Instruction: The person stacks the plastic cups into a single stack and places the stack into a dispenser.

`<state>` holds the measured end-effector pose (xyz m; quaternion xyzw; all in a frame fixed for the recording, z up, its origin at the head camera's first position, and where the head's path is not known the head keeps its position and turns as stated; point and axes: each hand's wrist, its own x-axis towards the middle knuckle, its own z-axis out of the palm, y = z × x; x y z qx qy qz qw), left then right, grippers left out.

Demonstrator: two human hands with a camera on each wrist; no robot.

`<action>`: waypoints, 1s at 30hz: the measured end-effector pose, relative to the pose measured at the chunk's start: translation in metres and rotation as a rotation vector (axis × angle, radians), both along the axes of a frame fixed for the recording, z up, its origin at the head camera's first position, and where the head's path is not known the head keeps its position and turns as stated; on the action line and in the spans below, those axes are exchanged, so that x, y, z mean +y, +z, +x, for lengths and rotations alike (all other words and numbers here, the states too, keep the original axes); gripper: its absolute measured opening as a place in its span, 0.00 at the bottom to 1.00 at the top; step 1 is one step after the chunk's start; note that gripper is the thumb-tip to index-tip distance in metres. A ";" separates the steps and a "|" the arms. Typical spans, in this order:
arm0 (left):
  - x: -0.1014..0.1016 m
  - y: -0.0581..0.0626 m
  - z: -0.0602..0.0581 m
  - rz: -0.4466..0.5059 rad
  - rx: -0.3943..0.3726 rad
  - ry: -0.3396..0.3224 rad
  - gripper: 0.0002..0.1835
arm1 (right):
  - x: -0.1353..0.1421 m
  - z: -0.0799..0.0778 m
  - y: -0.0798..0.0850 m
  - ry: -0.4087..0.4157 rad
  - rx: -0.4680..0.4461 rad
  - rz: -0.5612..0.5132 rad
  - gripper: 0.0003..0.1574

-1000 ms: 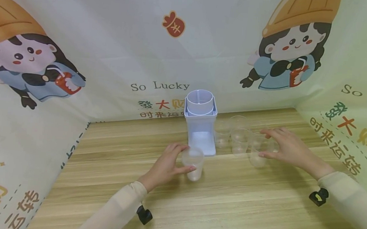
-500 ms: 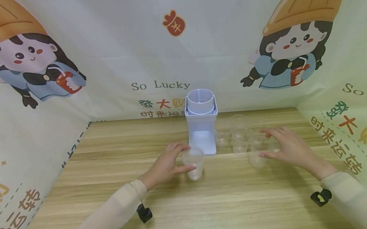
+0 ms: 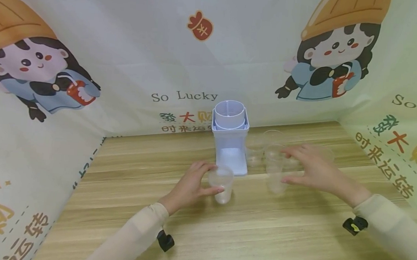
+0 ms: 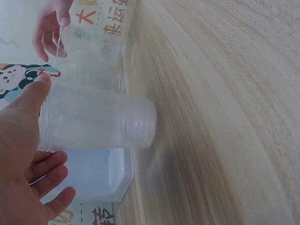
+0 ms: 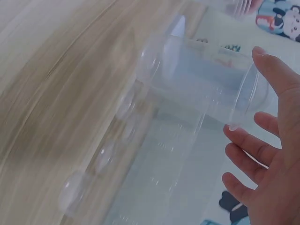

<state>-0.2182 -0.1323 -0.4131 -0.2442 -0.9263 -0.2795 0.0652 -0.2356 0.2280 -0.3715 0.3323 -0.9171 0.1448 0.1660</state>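
My left hand (image 3: pixel 189 187) pinches a clear plastic cup (image 3: pixel 222 182) near its rim, thumb on one side and fingers on the other. The cup stands upright, or nearly so, in front of a pale blue-lilac holder (image 3: pixel 229 142) with a round tube in its top. In the left wrist view this cup (image 4: pixel 98 117) shows several ridges near rim and base; whether others are nested inside I cannot tell. My right hand (image 3: pixel 315 171) pinches another clear cup (image 3: pixel 276 183) by the rim, tilted in the right wrist view, where the cup (image 5: pixel 197 79) appears just above the table.
Several more clear cups (image 3: pixel 254 156) stand in a group right of the holder, partly behind the right hand and hard to make out. The wooden table (image 3: pixel 222 237) meets a printed cloth backdrop (image 3: pixel 133 58) at the back and sides.
My right hand has moved left with its cup, away from the right end of the group and closer to my left hand. The left hand and its cup have stayed nearly still.
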 end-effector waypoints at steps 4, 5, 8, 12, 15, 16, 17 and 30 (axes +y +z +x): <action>-0.001 -0.001 -0.001 -0.003 0.001 -0.004 0.37 | -0.014 0.000 -0.001 0.036 -0.004 0.017 0.47; -0.001 -0.002 -0.001 -0.004 0.001 -0.004 0.37 | -0.017 0.000 -0.001 0.045 -0.003 0.023 0.47; -0.002 -0.002 -0.002 -0.011 0.001 -0.003 0.38 | -0.028 -0.002 -0.001 0.077 0.016 0.031 0.47; -0.002 -0.002 -0.002 -0.012 -0.001 -0.006 0.38 | -0.042 -0.002 -0.001 0.124 0.003 0.014 0.47; -0.002 -0.002 -0.001 -0.007 0.003 -0.010 0.38 | -0.051 -0.002 0.001 0.140 -0.012 0.003 0.48; -0.002 -0.002 -0.002 -0.008 0.004 -0.011 0.38 | -0.053 -0.001 0.001 0.141 -0.014 0.001 0.48; -0.001 -0.002 -0.002 -0.006 0.005 -0.012 0.38 | -0.055 -0.001 0.001 0.139 -0.014 0.002 0.48; -0.002 -0.003 -0.002 0.002 0.017 -0.009 0.37 | -0.065 -0.001 0.015 0.149 -0.027 -0.037 0.52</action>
